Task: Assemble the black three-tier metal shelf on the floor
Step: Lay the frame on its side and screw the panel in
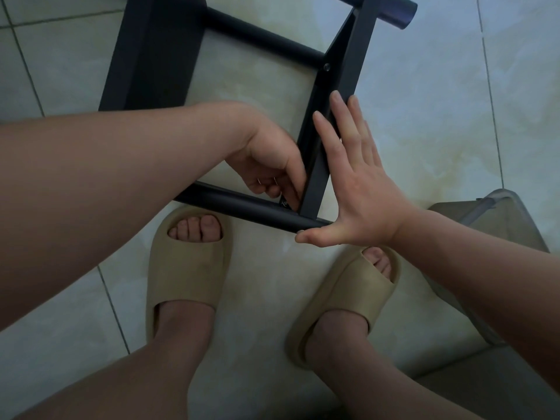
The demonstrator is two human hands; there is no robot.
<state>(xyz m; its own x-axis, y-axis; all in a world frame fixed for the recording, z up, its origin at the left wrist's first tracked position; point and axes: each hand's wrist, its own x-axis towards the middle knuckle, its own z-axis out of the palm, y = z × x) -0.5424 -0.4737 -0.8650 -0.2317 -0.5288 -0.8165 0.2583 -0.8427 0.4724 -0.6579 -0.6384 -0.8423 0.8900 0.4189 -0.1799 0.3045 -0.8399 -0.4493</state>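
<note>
Right hand point(360, 189) flat, bracing black flat metal bar point(348, 65). Left hand point(272, 165) curled at joint with near black round metal tube point(236, 206); grip hidden. If brace slips, joint likely misaligns.

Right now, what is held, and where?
Left hand curls at the corner screw; hold cannot be told. Right hand only presses flat on the bar.

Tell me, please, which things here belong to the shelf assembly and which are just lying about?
Part of the job: black metal shelf frame; its round black tube; flat black upright bar; left hand, curled at the corner joint; right hand, flat against the bar.
Just about: beige open-toed slippers; grey translucent plastic box; pale tiled floor.
</note>
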